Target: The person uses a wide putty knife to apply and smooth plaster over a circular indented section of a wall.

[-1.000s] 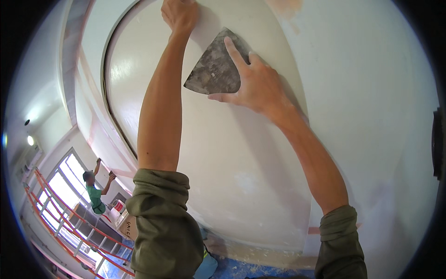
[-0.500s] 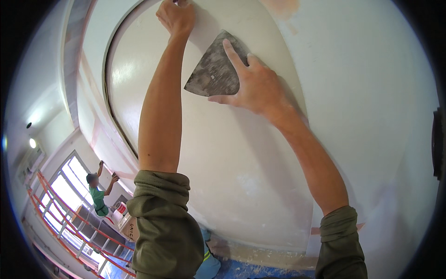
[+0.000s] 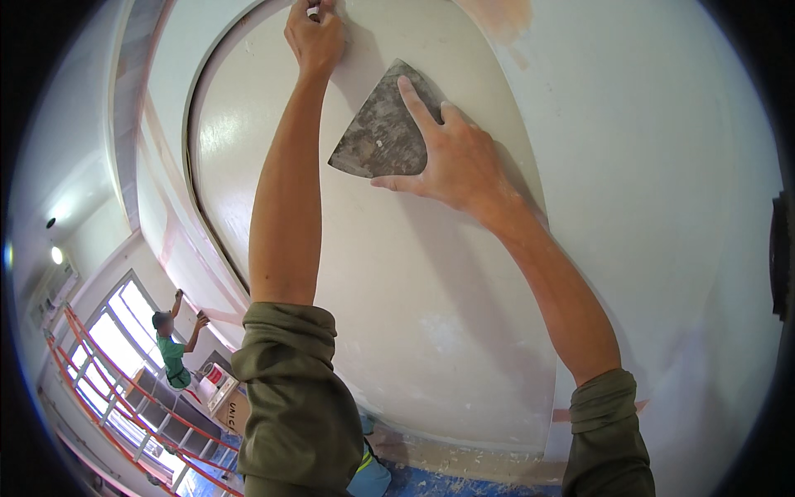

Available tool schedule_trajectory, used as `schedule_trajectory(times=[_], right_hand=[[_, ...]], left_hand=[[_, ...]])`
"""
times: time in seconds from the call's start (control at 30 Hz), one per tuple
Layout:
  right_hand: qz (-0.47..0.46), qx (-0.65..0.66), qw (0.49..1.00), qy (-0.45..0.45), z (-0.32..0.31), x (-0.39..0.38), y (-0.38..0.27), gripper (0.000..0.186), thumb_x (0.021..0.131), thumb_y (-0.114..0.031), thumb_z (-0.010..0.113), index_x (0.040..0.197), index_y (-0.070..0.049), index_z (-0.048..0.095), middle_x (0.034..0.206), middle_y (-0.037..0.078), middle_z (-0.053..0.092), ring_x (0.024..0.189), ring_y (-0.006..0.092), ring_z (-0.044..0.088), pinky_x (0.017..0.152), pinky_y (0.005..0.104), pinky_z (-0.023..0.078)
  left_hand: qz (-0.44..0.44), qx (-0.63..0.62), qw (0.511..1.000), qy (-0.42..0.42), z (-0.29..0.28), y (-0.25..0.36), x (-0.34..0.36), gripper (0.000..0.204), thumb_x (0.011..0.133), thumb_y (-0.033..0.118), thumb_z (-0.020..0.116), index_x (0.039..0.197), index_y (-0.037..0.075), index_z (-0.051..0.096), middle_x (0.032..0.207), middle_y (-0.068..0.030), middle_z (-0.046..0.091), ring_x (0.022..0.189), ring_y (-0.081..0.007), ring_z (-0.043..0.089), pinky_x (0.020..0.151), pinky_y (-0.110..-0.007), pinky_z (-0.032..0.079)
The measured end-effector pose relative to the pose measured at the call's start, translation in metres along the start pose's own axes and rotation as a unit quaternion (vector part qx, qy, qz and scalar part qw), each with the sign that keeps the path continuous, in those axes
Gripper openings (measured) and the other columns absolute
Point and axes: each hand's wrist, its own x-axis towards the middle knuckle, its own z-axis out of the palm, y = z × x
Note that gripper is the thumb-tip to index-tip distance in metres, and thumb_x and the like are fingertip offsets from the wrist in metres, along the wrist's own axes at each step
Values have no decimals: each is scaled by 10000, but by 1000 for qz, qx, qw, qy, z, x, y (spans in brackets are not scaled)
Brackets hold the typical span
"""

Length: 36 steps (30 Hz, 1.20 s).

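Note:
In my right hand (image 3: 465, 161) is a broad putty knife (image 3: 379, 132) with a fan-shaped, grey, smeared metal blade. My index finger stretches along the back of the blade, my thumb presses near its lower corner, and the handle is hidden under my palm. The blade lies against or very close to a pale cream panel (image 3: 389, 273) with a curved edge. Up and to the left, my left hand (image 3: 316, 37) is closed near the top of the same panel. A small part of something shows at its fingers, too cut off to name.
A dark curved gap (image 3: 192, 157) borders the panel on the left. Below lies blue floor sheeting (image 3: 439, 480) with scraps on it. At the far left stand orange-railed ladders (image 3: 124, 389), a cardboard box (image 3: 232, 410) and a person in green (image 3: 172, 352) reaching to the wall.
My left hand sits slightly lower in the picture. The putty knife and my right hand have shifted down only a little; both grips look the same.

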Motion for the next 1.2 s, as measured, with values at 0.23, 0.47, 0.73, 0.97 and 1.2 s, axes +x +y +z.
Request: schedule_trajectory(times=[0.23,0.47,0.73,0.97,1.2], right_hand=[[5,-13,1000,2,-2,1,-1,1247,692,-769,791,1637,-133,283,1005,228,610,844,357,699,789,452,586],[7,3,1000,-9,1,1,-4,1254,687,-768,794,1638,-134,279,1007,237,612,853,361,696,802,454,584],[-1,-4,1000,6,0,1,1,1259,687,-746,809,1636,-110,279,979,222,605,804,344,680,763,439,578],[-9,-16,1000,25,-1,2,4,1247,681,-736,817,1632,-122,294,954,212,602,782,337,673,739,440,578],[1,-16,1000,21,-3,5,1,1251,664,-732,834,1634,-150,299,932,183,584,780,313,652,731,431,570]], left_hand=[[121,48,991,30,-4,8,10,158,950,128,707,1026,-7,740,907,-176,742,716,-242,672,689,-398,521],[53,55,997,33,2,-4,5,143,953,127,701,984,-10,732,808,-175,731,679,-266,677,679,-423,518],[34,27,999,-23,-25,3,-29,216,985,191,673,1120,42,753,916,-105,765,864,-194,741,782,-347,565],[-13,-85,993,-81,-43,15,-43,209,998,169,671,1126,20,741,1055,-124,745,818,-199,709,749,-349,543],[59,28,998,6,-15,10,-5,157,935,136,726,1031,35,799,1004,-140,729,754,-220,668,624,-347,494]])
